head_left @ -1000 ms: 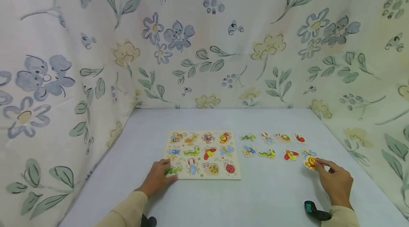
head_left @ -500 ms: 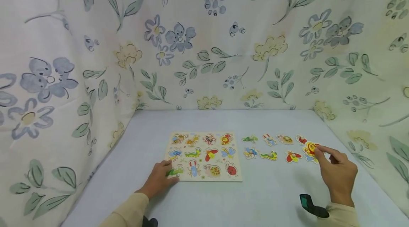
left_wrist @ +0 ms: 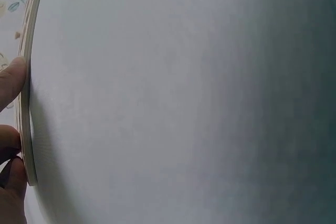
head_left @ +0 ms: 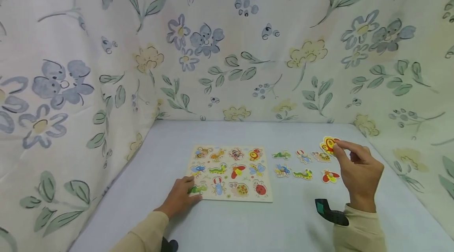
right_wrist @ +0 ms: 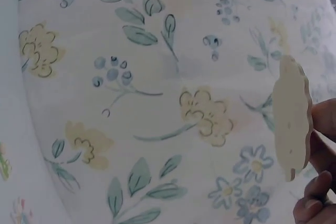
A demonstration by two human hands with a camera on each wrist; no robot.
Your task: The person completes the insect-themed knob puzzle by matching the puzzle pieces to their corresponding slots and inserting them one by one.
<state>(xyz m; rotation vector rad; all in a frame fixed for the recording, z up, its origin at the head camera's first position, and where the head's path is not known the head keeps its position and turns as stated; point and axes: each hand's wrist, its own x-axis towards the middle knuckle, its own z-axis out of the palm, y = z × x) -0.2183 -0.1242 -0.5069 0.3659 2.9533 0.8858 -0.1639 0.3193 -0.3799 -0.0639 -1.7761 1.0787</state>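
1. The right hand [head_left: 358,167] is lifted above the table [head_left: 291,220], on the right side of the scene. Its thumb and fingers are pinched on a yellow and red butterfly piece [head_left: 328,144], which is in the air, clear of the table.
2. In the right wrist view, the plain wooden back of this piece [right_wrist: 293,120] stands almost upright, and the fingers [right_wrist: 321,129] hold it at its right edge.
3. The left hand [head_left: 181,198] rests on the near left corner of the puzzle board [head_left: 232,171]. Its fingers are relaxed and lie flat on the board; they do not grip anything.
4. In the left wrist view, the fingertips [left_wrist: 10,82] touch the thin edge of the board [left_wrist: 26,103].
5. The board lies flat in the middle of the table and shows printed insects in rows.
6. Loose insect pieces [head_left: 303,165] lie on the table in two rows, between the board and the right hand.
7. A flowered cloth [head_left: 227,47] hangs behind the table and at both its sides.
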